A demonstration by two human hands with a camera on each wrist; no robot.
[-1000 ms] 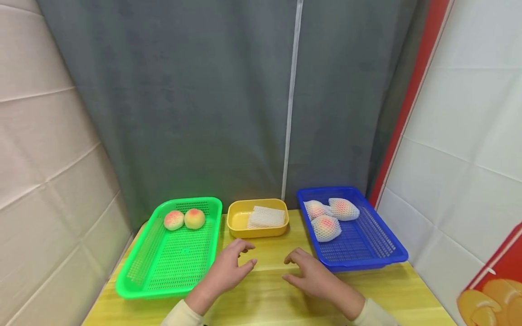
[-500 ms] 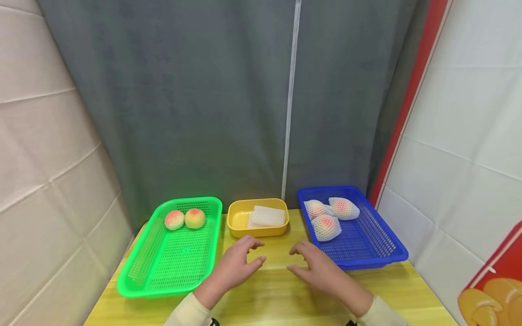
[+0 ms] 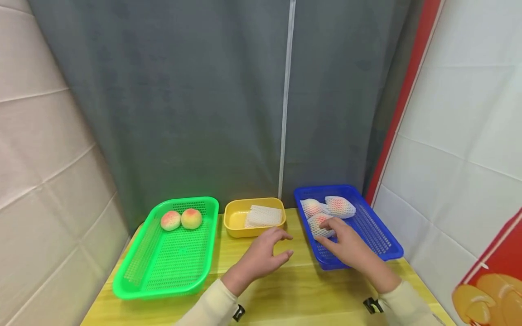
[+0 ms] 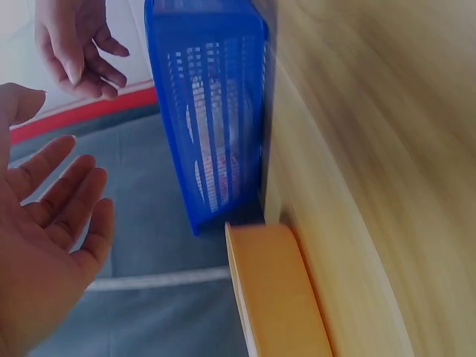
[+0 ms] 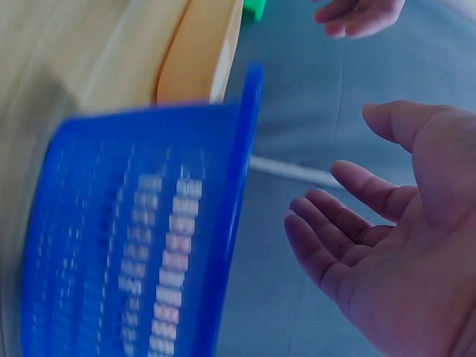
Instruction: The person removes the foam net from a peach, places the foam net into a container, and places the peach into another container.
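Note:
My right hand (image 3: 352, 244) hovers over the near left part of the blue basket (image 3: 373, 233), fingers loosely bent and holding nothing. Just beyond its fingertips lies a peach in a white foam net (image 3: 319, 222), partly covered by the hand. Two more netted peaches (image 3: 340, 206) sit behind it. The right wrist view shows the right hand (image 5: 409, 230) apart from the basket wall, palm bare. My left hand (image 3: 261, 259) is above the table in front of the yellow tub (image 3: 253, 232), relaxed and holding nothing. White foam nets (image 3: 264, 216) lie flat inside that tub.
On the left stands a green basket (image 3: 179, 253) with two bare peaches (image 3: 191, 218) at its far end. A grey curtain (image 3: 183, 113) hangs behind the wooden table (image 3: 302, 290). White panels (image 3: 461, 117) flank both sides.
Both hands have shifted right. The right one has gone from above the table to over the blue basket, and the left now stands in front of the yellow tub.

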